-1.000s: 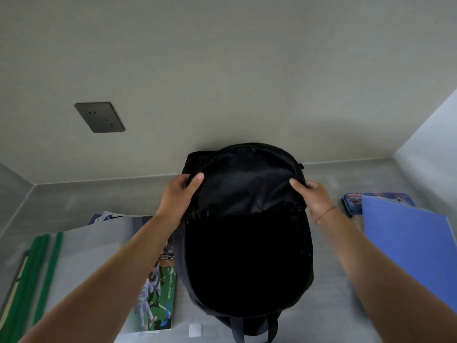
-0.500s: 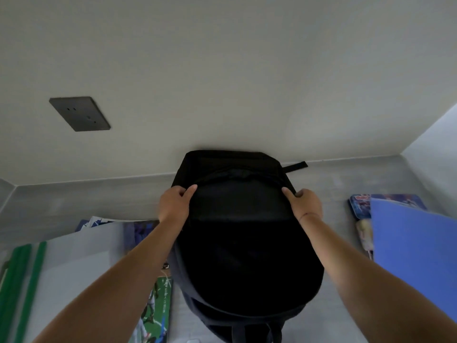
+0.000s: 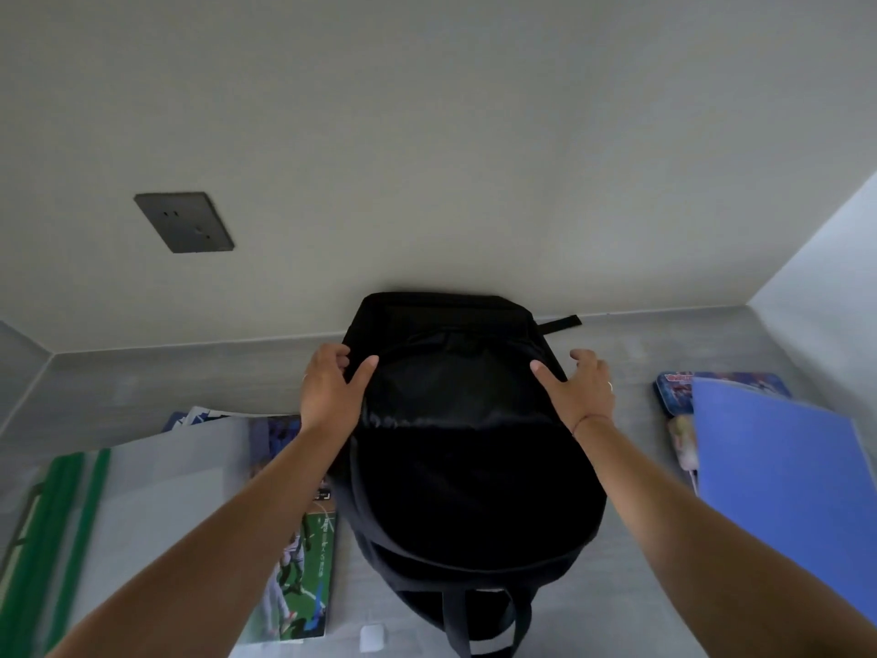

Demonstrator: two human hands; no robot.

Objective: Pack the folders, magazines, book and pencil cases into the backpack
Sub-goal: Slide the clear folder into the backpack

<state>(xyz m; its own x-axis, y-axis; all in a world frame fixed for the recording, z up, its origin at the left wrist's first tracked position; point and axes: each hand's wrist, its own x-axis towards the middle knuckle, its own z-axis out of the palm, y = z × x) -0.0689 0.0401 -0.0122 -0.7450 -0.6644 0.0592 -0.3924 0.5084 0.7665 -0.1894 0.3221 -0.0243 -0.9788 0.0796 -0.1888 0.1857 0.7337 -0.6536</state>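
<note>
At frame centre a black fabric backpack (image 3: 474, 444) lies on the grey tabletop (image 3: 640, 586); the left hand (image 3: 332, 391) pinches its upper edge, the right hand (image 3: 579, 387) rests spread against its side, gripping nothing

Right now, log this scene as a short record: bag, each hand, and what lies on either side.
backpack: black backpack lying on the grey table, top end toward the wall
left hand: left hand on the backpack's upper left edge, fingers curled over the fabric
right hand: right hand spread open, resting on the upper right edge, grasping nothing
left of backpack: clear folder with green spine; magazine partly under it
right of backpack: blue folder; pencil case partly beneath it
packed so far: nothing seen going in yet
</note>
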